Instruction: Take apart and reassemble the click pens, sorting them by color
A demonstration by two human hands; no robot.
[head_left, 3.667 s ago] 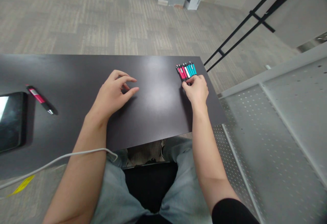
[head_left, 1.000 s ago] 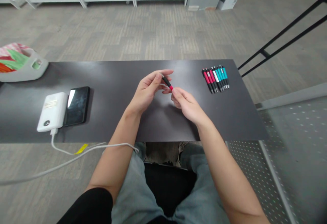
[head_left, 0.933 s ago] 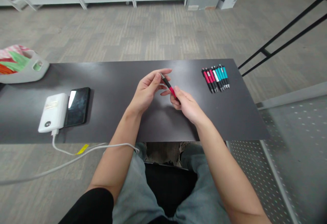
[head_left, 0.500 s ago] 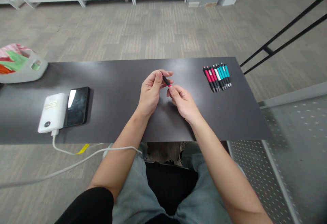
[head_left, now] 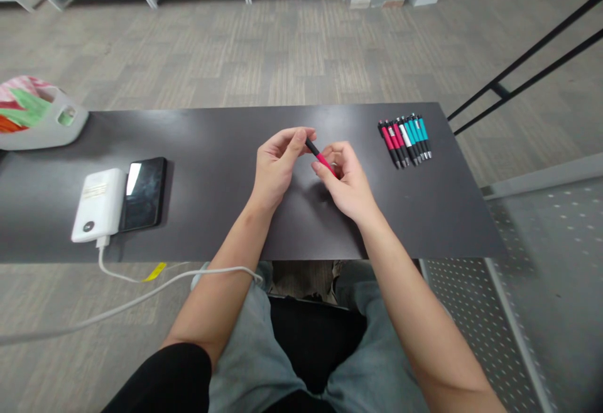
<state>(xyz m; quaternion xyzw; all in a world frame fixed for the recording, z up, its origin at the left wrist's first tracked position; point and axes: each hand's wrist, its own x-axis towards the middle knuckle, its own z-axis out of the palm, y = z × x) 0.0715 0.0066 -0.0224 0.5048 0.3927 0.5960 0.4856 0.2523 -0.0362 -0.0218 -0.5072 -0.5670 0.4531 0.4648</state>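
A pen (head_left: 324, 160) with a black grip section and a red barrel slants between my two hands, above the dark table (head_left: 211, 181). My left hand (head_left: 279, 160) pinches its black end between thumb and fingers. Around the red end, my right hand (head_left: 347, 179) is closed, with the thumb lying along the barrel; that end is partly hidden by the fingers. To the right, several pens (head_left: 404, 141) lie side by side in a slanting row, red ones at the left, a white one in the middle and teal ones at the right.
Left on the table are a black phone (head_left: 144, 193) and a white power bank (head_left: 100, 204). A white cable (head_left: 179, 278) runs from it past my left forearm. A white basket (head_left: 68, 118) with colourful contents stands at the far left. Black rails (head_left: 527, 77) rise beyond the table's right end.
My right hand has slid down and right along the pen, baring more of the red barrel. My left hand keeps its pinch on the black end. The row of pens is unchanged.
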